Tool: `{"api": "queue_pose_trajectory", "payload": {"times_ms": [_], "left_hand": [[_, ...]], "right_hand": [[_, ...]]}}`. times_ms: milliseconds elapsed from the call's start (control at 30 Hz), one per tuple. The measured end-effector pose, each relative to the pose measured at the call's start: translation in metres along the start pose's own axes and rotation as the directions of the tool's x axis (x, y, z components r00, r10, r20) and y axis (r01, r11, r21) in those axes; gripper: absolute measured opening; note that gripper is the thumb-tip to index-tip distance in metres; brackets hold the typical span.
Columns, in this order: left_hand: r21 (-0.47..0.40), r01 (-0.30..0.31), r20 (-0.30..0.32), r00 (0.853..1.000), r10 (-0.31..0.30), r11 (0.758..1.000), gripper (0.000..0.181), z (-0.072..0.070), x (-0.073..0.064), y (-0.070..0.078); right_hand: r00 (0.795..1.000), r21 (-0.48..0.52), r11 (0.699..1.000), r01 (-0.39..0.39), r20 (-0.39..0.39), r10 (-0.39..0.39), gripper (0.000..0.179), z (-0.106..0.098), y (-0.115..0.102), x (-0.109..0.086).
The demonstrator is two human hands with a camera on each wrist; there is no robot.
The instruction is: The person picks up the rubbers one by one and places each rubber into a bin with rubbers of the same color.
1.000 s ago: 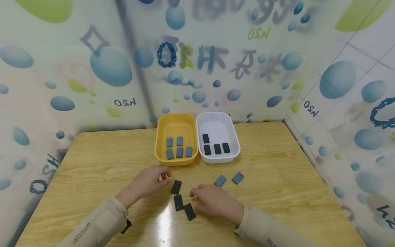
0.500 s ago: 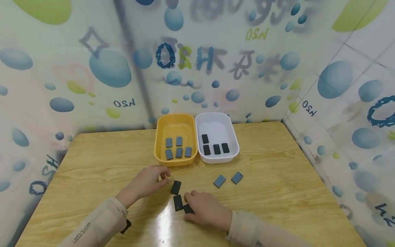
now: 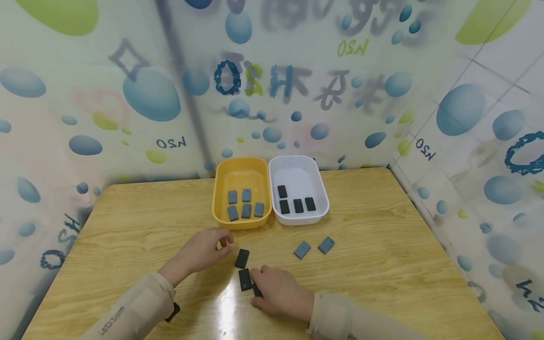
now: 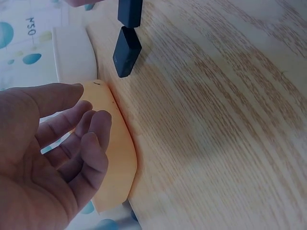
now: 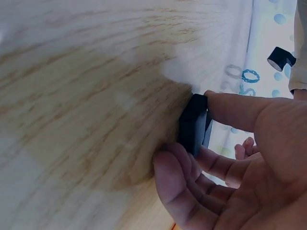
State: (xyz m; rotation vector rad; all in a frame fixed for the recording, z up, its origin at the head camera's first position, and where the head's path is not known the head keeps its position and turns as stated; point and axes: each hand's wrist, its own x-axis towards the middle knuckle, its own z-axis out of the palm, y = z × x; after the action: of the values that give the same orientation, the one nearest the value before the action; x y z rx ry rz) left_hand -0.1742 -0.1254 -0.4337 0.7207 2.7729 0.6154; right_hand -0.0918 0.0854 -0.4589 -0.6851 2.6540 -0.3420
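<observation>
1. Wood-grain table (image 3: pixel 382 278), head view: two trays stand side by side at its far edge, against a wall covering (image 3: pixel 297 130) printed with blue bubbles and "H2O" lettering. Five blue-grey tiles (image 3: pixel 246 210) lie in the yellow tray (image 3: pixel 242 172); four black tiles (image 3: pixel 299 206) lie in the white tray (image 3: pixel 297 172) to its right.

2. Head view, foreground: your right hand (image 3: pixel 280 291), extending from a beige sleeve (image 3: pixel 340 311), grips a black tile (image 3: pixel 257 291) on the near side of the trays. Just beside it, two loose black tiles (image 3: pixel 245 279) lie between your hands, while two loose blue-grey tiles (image 3: pixel 302 250) sit in front of the white tray.

3. Head view, left: your left hand (image 3: pixel 201 248) is poised near the yellow tray's front edge, its fingers loosely bent around nothing.

4. Left wrist view: your thumb (image 4: pixel 57 99) and bent fingers stand apart with nothing between them, in front of the yellow tray. The two loose black tiles lie nearby, nearly end to end.

5. Right wrist view: your thumb and fingertips pinch the black tile by its edges, close above or against the tabletop; contact there cannot be told. Your left hand shows beyond.
</observation>
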Motion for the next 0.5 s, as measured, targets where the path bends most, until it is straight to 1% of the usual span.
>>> {"api": "queue_pose_trajectory", "payload": {"times_ms": [167, 300, 500], "left_hand": [[-0.004, 0.005, 0.002, 1.000, -0.005, 1.000, 0.009, 0.0005, 0.0008, 0.0007], [-0.008, 0.004, 0.004, 1.000, -0.004, 1.000, 0.010, 0.0010, 0.0017, 0.0010], [-0.004, 0.015, 0.004, 1.000, -0.015, 1.000, 0.008, 0.0011, 0.0018, 0.0019]], "right_hand": [[1.000, 0.027, 0.999, -0.025, 0.013, 0.025, 0.036, -0.0005, -0.0005, 0.0011], [0.999, 0.053, 0.998, -0.044, 0.021, 0.043, 0.031, -0.0015, 0.0004, 0.0004], [0.999, 0.069, 0.997, -0.037, 0.018, 0.036, 0.025, -0.0029, 0.0028, -0.0009]]}}
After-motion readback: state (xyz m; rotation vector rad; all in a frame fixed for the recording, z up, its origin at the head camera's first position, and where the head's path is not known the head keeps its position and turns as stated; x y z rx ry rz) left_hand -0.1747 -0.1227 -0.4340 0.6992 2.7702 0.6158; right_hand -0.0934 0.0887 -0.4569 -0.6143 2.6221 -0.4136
